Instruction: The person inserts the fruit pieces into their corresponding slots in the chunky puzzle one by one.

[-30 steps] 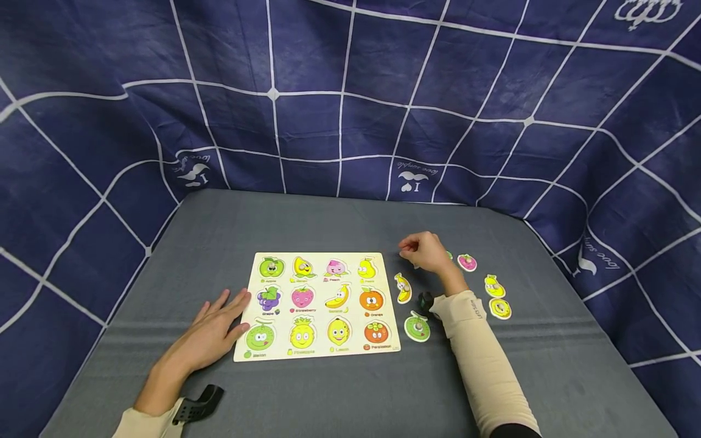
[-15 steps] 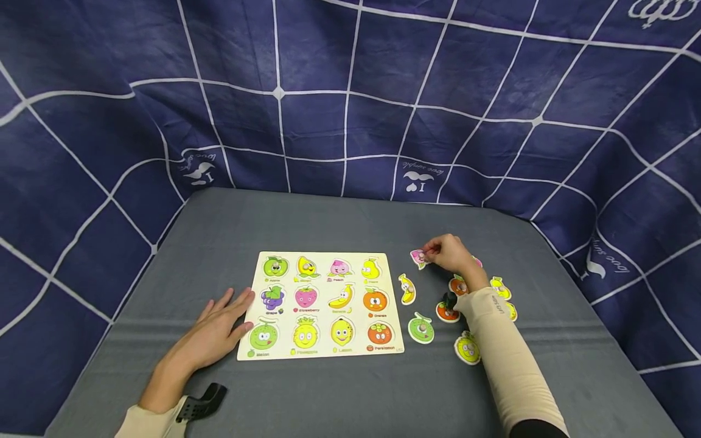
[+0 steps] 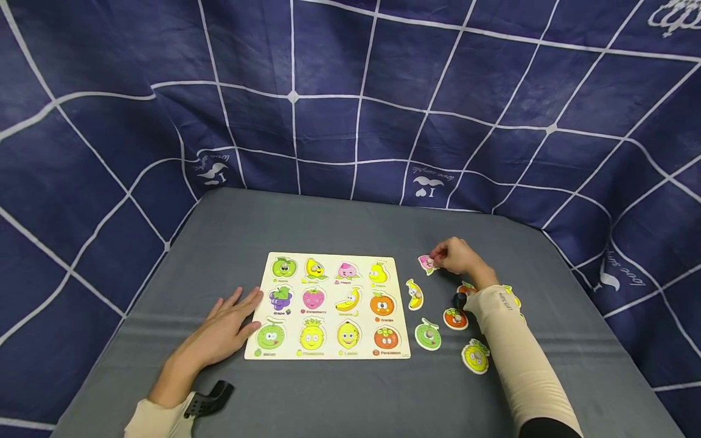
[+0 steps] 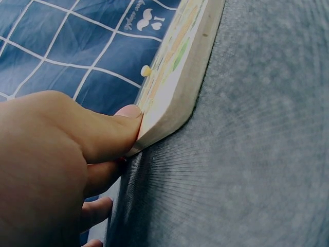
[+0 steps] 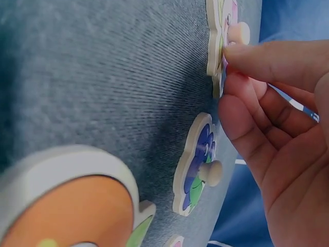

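Note:
A pale fruit puzzle board point(image 3: 326, 311) with printed fruit pictures lies on the grey table. My left hand point(image 3: 224, 331) rests at its left edge, fingers fairly straight. In the left wrist view, the left thumb point(image 4: 115, 128) touches the board's corner. To the right of the board, my right hand point(image 3: 457, 255) pinches the edge of a pink fruit puzzle piece point(image 3: 426, 264), low at the table. The right wrist view shows the piece's round knob point(image 5: 239, 33) just above the thumb tip. A grape piece point(image 5: 193, 170) and an orange piece point(image 5: 77, 195) lie close to that hand.
A banana piece point(image 3: 414, 294), a melon piece point(image 3: 428, 336), a persimmon piece point(image 3: 455, 319) and a pineapple piece point(image 3: 475, 358) lie right of the board. Yellow pieces are partly hidden by the right sleeve point(image 3: 515, 340). A blue gridded cloth point(image 3: 350, 91) hangs behind.
My right hand has moved to the right, and the pink piece now shows at its fingertips. The left hand stays at the board. The whole head view has shifted slightly.

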The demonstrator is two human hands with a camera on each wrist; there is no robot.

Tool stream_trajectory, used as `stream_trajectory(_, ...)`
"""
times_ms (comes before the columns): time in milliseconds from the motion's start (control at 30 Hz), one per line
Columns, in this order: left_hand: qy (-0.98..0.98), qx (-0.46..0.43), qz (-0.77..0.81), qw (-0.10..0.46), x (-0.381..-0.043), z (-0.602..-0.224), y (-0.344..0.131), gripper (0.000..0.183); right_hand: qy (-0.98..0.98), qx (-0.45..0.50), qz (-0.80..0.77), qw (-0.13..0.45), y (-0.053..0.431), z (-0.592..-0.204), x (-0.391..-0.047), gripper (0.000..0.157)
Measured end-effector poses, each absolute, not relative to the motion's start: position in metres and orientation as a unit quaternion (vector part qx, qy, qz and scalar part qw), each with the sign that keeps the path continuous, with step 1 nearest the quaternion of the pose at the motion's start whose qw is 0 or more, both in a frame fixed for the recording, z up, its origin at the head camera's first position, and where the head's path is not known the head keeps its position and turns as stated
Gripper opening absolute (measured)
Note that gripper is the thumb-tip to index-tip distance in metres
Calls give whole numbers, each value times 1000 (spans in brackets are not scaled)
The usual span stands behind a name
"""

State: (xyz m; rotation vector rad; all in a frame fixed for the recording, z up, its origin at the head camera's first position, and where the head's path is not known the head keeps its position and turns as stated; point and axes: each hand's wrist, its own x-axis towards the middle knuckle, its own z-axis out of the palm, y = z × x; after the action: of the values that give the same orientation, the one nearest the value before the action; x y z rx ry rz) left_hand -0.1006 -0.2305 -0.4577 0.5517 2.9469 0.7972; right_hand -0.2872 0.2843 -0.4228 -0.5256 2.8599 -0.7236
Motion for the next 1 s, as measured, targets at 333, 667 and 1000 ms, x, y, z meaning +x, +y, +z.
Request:
stream_trajectory(333, 949, 182, 257, 17, -102, -458, -228, 60, 942, -203, -249, 102, 289, -423, -293, 12)
stream_trajectory(667, 950, 175, 259, 21, -102, -457, -230, 60, 919, -268, -276, 88, 291, -421, -298, 8)
stream_trajectory(1000, 950, 172, 261, 23, -102, -458, -230, 61, 920, -268, -274, 82, 288, -415, -297, 7)
